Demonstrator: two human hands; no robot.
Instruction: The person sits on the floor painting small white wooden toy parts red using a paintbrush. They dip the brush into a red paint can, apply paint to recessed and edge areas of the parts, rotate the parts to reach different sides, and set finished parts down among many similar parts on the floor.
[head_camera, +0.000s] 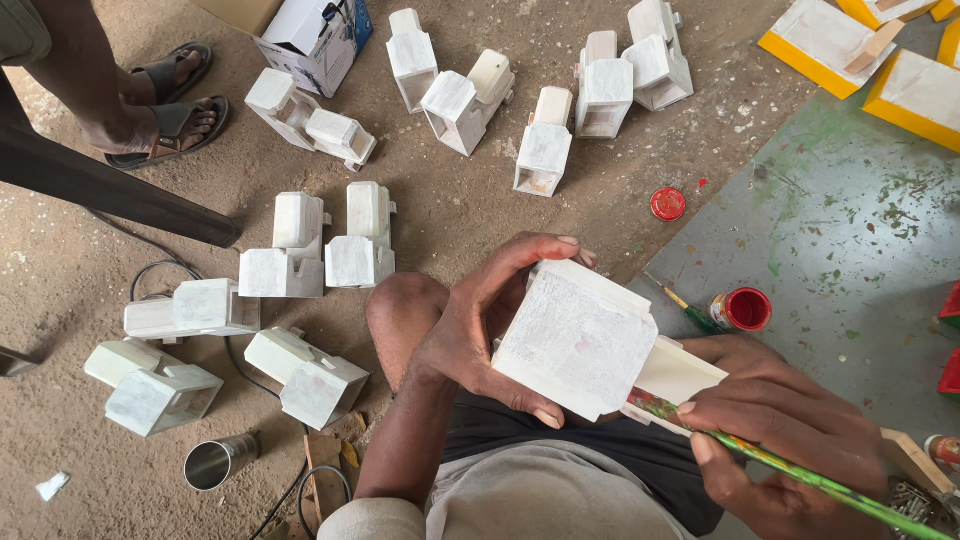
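Both hands — left (480, 330), right (780, 450) — clenched

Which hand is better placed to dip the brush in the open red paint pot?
The right hand, probably. It holds the green-handled brush, and the red paint pot stands on its side, just above it. The left hand grips the white wooden piece.

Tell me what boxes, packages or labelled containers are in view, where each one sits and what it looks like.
Printed carton: top left on the sandy floor, boxy, white and blue, tilted.
Plain cardboard box: at the top edge beside the carton, brown, mostly cut off.
Small paint pot: on the grey floor right of the left hand, round, red inside, label unreadable.
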